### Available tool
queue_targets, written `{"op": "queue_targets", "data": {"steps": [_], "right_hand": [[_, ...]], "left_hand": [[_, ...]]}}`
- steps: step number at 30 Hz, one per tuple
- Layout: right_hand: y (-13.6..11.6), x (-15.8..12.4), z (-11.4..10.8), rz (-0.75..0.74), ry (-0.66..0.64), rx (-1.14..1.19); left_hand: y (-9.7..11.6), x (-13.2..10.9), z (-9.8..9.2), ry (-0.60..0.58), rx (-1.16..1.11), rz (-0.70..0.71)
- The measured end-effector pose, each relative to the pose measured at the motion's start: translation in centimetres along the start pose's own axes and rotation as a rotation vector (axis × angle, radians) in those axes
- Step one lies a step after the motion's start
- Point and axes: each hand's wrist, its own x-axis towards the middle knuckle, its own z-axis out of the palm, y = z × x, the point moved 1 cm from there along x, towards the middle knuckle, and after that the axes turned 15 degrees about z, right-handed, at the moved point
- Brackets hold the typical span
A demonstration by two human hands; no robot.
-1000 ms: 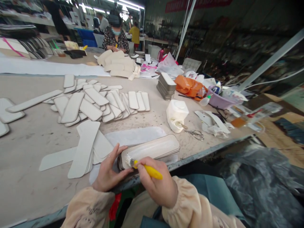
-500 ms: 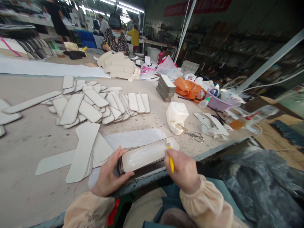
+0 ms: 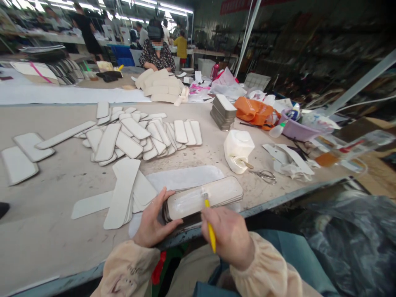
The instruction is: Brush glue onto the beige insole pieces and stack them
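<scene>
A stack of long pale panels with rounded ends [image 3: 221, 190] lies at the table's near edge. My left hand [image 3: 154, 220] grips its left end, thumb on the near side and fingers on the far side. In my right hand [image 3: 229, 233] is a yellow-handled brush [image 3: 211, 231], closed in the fingers, its head touching the top panel near the middle. A wet whitish smear covers the panel's left part. Behind the stack lies a white sheet [image 3: 185, 176]. Plain pale pieces [image 3: 122, 194] lie crossed in a pile left of my left hand.
Many dark-edged panels [image 3: 133, 128] are heaped farther back. A cut white plastic jug [image 3: 238, 148] stands beyond the stack, with scissors [image 3: 264, 176] beside it. At right are scraps [image 3: 287, 159], an orange bag [image 3: 255, 111] and a purple basin [image 3: 298, 130]. A co-worker [image 3: 157, 53] sits opposite.
My right hand has drawn the brush leftwards along the top panel, from near its right end to about the middle. My left hand still grips the left end. The view has shifted slightly.
</scene>
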Motion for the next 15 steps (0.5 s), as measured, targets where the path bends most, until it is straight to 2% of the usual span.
{"op": "queue_targets", "data": {"steps": [3,5,7,9,12,15], "right_hand": [[-4.0,-0.1,0.6,-0.057,-0.042,0.338],[-4.3,0.0,0.5,0.030,-0.072,0.526],[-2.4,0.1,0.1,0.212,-0.103,0.620],[0.9,0.2,-0.7,0.432,-0.079,0.634],[6.0,0.4,-2.7,0.662,0.105,0.546],[8.6,0.1,-4.9,0.799,0.208,0.474]], "left_hand": [[0.0,0.0,0.1,0.027,-0.054,0.007],[0.1,-0.1,0.1,0.024,-0.057,-0.005],[0.0,-0.2,0.1,0.004,-0.031,-0.012],[-0.1,-0.3,0.1,-0.018,-0.005,-0.017],[-0.4,-0.4,0.2,-0.024,-0.006,-0.025],[-0.3,-0.5,0.3,-0.004,-0.024,-0.016]]}}
